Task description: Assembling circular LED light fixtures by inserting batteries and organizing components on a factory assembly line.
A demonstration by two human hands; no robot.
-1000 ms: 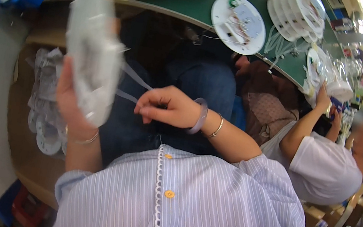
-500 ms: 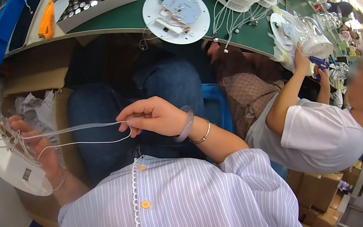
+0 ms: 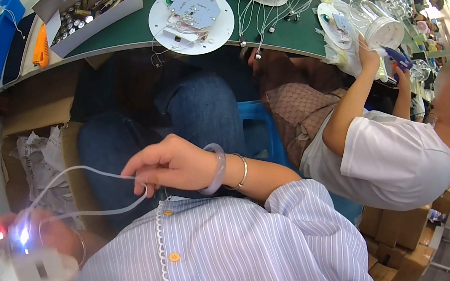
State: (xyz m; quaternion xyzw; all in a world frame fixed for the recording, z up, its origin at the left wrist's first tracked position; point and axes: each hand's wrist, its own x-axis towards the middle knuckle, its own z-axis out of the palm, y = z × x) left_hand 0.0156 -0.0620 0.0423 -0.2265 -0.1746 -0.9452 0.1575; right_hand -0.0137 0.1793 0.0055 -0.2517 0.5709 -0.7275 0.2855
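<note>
The white disc assembly [image 3: 57, 270] is at the near side of the carton [image 3: 41, 108], by the left hand [image 3: 61, 235]; blur and glare hide whether those fingers grip it; the right hand [image 3: 172, 164] pinches its soft white leads [image 3: 87, 168]. The disc is probably light, stiff and fragile where wired; hold by the rim; its blurred face shows a dark rectangle beside red and bluish-white lights.

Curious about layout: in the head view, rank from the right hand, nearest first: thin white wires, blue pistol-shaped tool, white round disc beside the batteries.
1. White wires: in the right hand.
2. White round disc: ahead, on green table.
3. Blue pistol-shaped tool: right, in co-worker's hand.
</note>
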